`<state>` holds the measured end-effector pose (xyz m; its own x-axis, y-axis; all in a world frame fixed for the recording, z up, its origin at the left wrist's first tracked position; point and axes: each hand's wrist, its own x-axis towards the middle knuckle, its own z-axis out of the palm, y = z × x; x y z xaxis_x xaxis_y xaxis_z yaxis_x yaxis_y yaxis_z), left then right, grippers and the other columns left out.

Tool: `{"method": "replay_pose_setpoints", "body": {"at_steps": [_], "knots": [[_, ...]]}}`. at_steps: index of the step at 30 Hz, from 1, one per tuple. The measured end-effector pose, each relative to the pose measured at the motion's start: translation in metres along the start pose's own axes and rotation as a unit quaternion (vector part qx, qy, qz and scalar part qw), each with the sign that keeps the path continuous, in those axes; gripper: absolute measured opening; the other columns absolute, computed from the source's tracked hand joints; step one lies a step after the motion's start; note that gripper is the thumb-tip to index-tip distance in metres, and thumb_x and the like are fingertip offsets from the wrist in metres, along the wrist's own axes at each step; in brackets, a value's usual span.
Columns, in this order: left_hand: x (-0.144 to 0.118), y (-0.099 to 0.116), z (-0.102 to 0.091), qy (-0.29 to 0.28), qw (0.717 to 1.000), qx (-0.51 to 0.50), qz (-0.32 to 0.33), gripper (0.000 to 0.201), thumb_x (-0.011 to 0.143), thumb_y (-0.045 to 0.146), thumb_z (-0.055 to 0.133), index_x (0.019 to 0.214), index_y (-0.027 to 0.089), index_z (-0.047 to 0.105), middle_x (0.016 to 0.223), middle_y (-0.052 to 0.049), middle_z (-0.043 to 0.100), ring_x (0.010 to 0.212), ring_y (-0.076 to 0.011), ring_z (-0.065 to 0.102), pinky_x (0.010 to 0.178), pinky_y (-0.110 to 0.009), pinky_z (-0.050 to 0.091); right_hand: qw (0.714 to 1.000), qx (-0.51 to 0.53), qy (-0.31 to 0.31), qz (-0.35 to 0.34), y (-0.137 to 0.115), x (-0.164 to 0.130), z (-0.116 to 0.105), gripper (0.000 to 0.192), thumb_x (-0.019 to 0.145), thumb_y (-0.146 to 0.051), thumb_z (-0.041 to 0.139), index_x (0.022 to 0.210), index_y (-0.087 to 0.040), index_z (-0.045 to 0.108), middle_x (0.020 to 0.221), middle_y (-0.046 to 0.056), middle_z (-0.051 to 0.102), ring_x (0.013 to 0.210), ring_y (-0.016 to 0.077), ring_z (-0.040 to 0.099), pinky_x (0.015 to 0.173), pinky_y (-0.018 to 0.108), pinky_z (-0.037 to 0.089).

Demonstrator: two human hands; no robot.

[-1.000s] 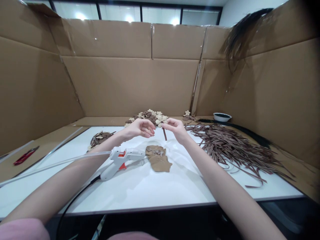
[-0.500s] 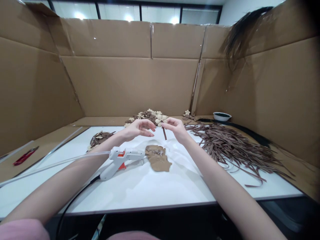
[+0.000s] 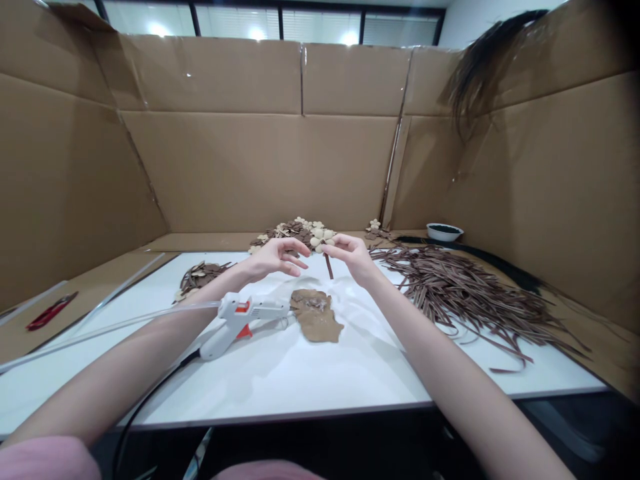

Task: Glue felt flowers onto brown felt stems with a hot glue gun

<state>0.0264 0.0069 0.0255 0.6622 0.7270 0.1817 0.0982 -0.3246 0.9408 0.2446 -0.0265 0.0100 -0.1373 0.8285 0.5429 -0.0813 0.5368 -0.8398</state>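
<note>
The right hand pinches a small cream flower on a thin brown stick, up above the middle of the white table. The fingers are closed on the top of the stick, just under the flower. The left hand is half open beside it and holds nothing I can see. The flower looks light and soft, so it could bend or crush. The stick is the best place to hold.

I count one glue gun, one brown patch, one bowl and one red cutter. The brown strips near the right edge are too many to count.
</note>
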Motion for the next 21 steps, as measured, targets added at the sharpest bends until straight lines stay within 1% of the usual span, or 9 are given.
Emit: {"method": "replay_pose_setpoints", "body": {"at_steps": [2, 5, 7, 9, 12, 14, 16, 21], "knots": [[0.0002, 0.0002, -0.0004, 0.001, 1.000, 0.003, 0.000, 0.049, 0.054, 0.011, 0.082, 0.099, 0.013, 0.063, 0.113, -0.012, 0.061, 0.087, -0.0215, 0.067, 0.073, -0.032, 0.054, 1.000, 0.005, 0.001, 0.002, -0.0003, 0.0000, 0.0004, 0.029, 0.063, -0.041, 0.078, 0.064, -0.017, 0.060, 0.068, -0.001, 0.058, 0.069, 0.0134, 0.052, 0.069, 0.029, 0.041], [0.0000, 0.0003, -0.0009, -0.006, 1.000, 0.006, 0.006, 0.046, 0.056, 0.010, 0.081, 0.098, 0.012, 0.063, 0.102, -0.009, 0.063, 0.071, -0.0120, 0.063, 0.067, -0.027, 0.052, 1.000, 0.014, 0.002, 0.002, -0.0007, 0.0000, 0.0007, 0.029, 0.063, -0.040, 0.078, 0.063, -0.017, 0.059, 0.067, -0.002, 0.057, 0.067, 0.0125, 0.051, 0.068, 0.029, 0.039], [-0.0003, -0.0006, -0.0010, -0.011, 1.000, 0.008, 0.013, 0.044, 0.058, 0.010, 0.080, 0.099, 0.012, 0.064, 0.095, -0.006, 0.063, 0.067, -0.0090, 0.059, 0.066, -0.025, 0.051, 1.000, 0.019, 0.001, 0.002, -0.0008, 0.0000, 0.0007, 0.029, 0.063, -0.039, 0.078, 0.064, -0.017, 0.058, 0.066, -0.002, 0.057, 0.066, 0.0121, 0.051, 0.067, 0.029, 0.039], [-0.0004, -0.0022, -0.0005, -0.011, 1.000, 0.001, 0.026, 0.042, 0.060, 0.010, 0.079, 0.099, 0.012, 0.064, 0.092, -0.005, 0.063, 0.075, -0.0108, 0.058, 0.071, -0.026, 0.052, 1.000, 0.023, 0.000, 0.003, -0.0006, 0.0001, 0.0006, 0.029, 0.063, -0.038, 0.078, 0.064, -0.017, 0.058, 0.066, -0.002, 0.057, 0.066, 0.0118, 0.051, 0.068, 0.028, 0.039], [-0.0002, -0.0042, 0.0010, -0.009, 0.998, -0.024, 0.050, 0.037, 0.062, 0.009, 0.076, 0.098, 0.013, 0.065, 0.090, -0.004, 0.060, 0.087, -0.0139, 0.057, 0.082, -0.032, 0.053, 1.000, 0.027, 0.002, 0.006, 0.0003, 0.0005, 0.0006, 0.029, 0.063, -0.038, 0.078, 0.064, -0.017, 0.058, 0.066, -0.002, 0.057, 0.066, 0.0117, 0.051, 0.069, 0.028, 0.039], [0.0001, -0.0042, 0.0024, -0.011, 0.998, -0.033, 0.054, 0.036, 0.062, 0.009, 0.076, 0.097, 0.013, 0.065, 0.089, -0.003, 0.059, 0.087, -0.0141, 0.056, 0.082, -0.034, 0.054, 1.000, 0.028, 0.000, 0.006, 0.0010, 0.0008, 0.0005, 0.028, 0.063, -0.037, 0.077, 0.064, -0.017, 0.058, 0.067, -0.002, 0.058, 0.067, 0.0117, 0.052, 0.069, 0.028, 0.039], [0.0002, -0.0034, 0.0038, -0.008, 0.998, -0.029, 0.054, 0.036, 0.061, 0.009, 0.077, 0.095, 0.013, 0.065, 0.090, -0.004, 0.059, 0.084, -0.0140, 0.057, 0.080, -0.034, 0.054, 1.000, 0.026, -0.003, 0.004, 0.0015, 0.0010, 0.0005, 0.027, 0.064, -0.037, 0.077, 0.065, -0.017, 0.059, 0.067, -0.002, 0.058, 0.067, 0.0120, 0.052, 0.069, 0.028, 0.040], [-0.0009, -0.0017, 0.0039, 0.016, 0.999, -0.019, 0.032, 0.037, 0.061, 0.012, 0.078, 0.095, 0.012, 0.064, 0.101, -0.007, 0.061, 0.079, -0.0139, 0.063, 0.075, -0.031, 0.053, 1.000, 0.021, -0.001, 0.001, 0.0012, 0.0010, 0.0000, 0.027, 0.064, -0.038, 0.077, 0.064, -0.017, 0.059, 0.068, -0.001, 0.059, 0.068, 0.0123, 0.052, 0.070, 0.029, 0.040]]}}
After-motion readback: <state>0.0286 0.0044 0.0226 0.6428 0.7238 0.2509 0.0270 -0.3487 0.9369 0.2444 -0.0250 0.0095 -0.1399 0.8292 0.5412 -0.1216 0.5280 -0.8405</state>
